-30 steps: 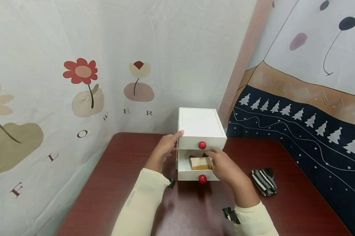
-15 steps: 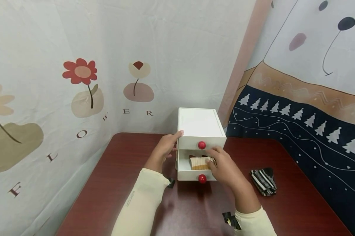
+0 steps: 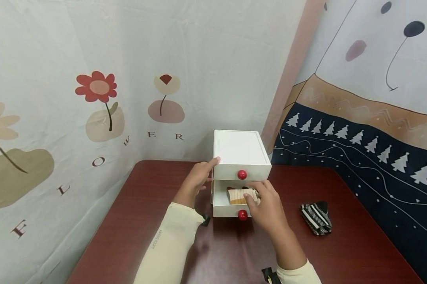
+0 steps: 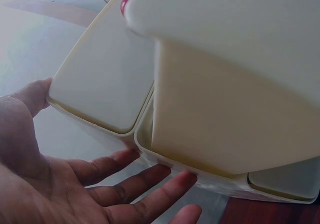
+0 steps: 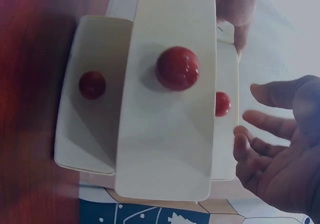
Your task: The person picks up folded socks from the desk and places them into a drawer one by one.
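"What can you read on the white wall cloth (image 3: 206,59)?"

"Six dark letters, F (image 3: 19,228), L, O, W, E and R (image 3: 178,136). They spell FLOWER!"

"And on the left sleeve (image 3: 168,244)?"

"Tiny grey writing (image 3: 157,239). It looks like LetsSlim, but it's small and a bit fuzzy."

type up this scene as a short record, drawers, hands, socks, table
cabinet: white, three red-knobbed drawers
middle drawer: pulled out
top drawer: pushed in
bottom drawer: pushed in
left hand: touching cabinet's left side
right hand: over middle drawer, beside cream socks; contact unclear
cream socks: inside middle drawer
striped socks: black and white, right of cabinet
table: reddish brown
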Demonstrator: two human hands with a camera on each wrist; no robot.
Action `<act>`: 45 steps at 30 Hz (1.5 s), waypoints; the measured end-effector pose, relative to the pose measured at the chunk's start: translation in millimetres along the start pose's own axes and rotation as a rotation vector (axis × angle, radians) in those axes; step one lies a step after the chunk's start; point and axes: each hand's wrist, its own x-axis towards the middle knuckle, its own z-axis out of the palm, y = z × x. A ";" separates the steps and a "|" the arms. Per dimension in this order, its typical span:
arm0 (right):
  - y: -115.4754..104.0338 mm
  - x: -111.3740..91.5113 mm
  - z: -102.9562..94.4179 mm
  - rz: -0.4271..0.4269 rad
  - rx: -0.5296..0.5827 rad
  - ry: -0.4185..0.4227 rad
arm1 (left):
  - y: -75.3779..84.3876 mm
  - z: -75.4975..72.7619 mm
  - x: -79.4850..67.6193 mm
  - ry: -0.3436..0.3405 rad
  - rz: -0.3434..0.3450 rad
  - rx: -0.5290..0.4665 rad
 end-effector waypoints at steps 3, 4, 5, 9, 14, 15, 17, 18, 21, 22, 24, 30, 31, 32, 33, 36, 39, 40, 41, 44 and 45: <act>-1.0 -4.1 3.2 0.044 0.008 0.060 | -0.2 0.0 0.2 -0.002 0.000 -0.003; -1.6 -5.6 4.4 0.065 0.008 0.076 | -0.5 0.0 0.3 -0.003 0.000 -0.005; -2.1 -7.0 5.2 0.091 0.008 0.086 | -0.8 0.0 0.5 -0.003 0.000 -0.007; -2.1 -13.4 9.4 0.175 0.021 0.132 | -1.8 0.3 0.8 -0.004 0.000 -0.008; -0.2 -21.9 14.8 0.231 -0.008 0.155 | -2.0 0.6 1.1 0.001 -0.001 -0.009; 0.3 -23.5 16.0 0.241 -0.015 0.152 | -1.9 0.7 1.2 0.002 -0.001 -0.010; 1.7 -26.7 18.9 0.261 -0.034 0.141 | -2.3 0.7 1.4 0.001 -0.003 -0.009; 2.5 -28.3 20.6 0.271 -0.043 0.135 | -2.5 0.8 1.5 0.001 -0.003 -0.009; 5.1 -32.8 26.0 0.294 -0.076 0.119 | -3.2 1.0 1.9 -0.003 -0.004 -0.006; 5.7 -34.1 27.9 0.300 -0.086 0.112 | -3.3 1.1 1.9 -0.003 -0.004 -0.007; 6.7 -36.2 31.3 0.304 -0.102 0.101 | -3.5 1.3 2.0 -0.003 -0.005 -0.009; 6.6 -39.7 37.8 0.295 -0.118 0.055 | -4.3 3.1 1.9 0.007 -0.004 -0.010; 6.2 -40.1 38.3 0.292 -0.119 0.049 | -4.6 3.3 2.3 0.009 -0.004 -0.013; 5.8 -40.5 38.6 0.288 -0.118 0.049 | -5.0 3.5 2.8 0.009 -0.003 -0.016; 5.6 -40.6 39.1 0.284 -0.119 0.050 | -5.3 3.7 3.1 0.009 -0.003 -0.018; 4.9 -40.1 40.2 0.266 -0.116 0.057 | -5.6 3.8 4.1 0.012 -0.003 -0.027; 4.8 -37.9 42.0 0.245 -0.119 0.061 | -5.3 3.5 3.7 0.016 -0.002 -0.032; 4.8 -36.9 42.6 0.237 -0.122 0.063 | -5.1 3.4 3.5 0.018 -0.001 -0.033; 5.1 -35.9 43.5 0.233 -0.124 0.065 | -4.9 3.4 3.1 0.019 0.001 -0.030; 5.9 -32.2 45.7 0.218 -0.136 0.081 | -4.4 3.8 1.7 0.020 0.005 -0.021; 6.2 -30.8 46.2 0.211 -0.140 0.087 | -4.3 4.0 1.3 0.019 0.005 -0.019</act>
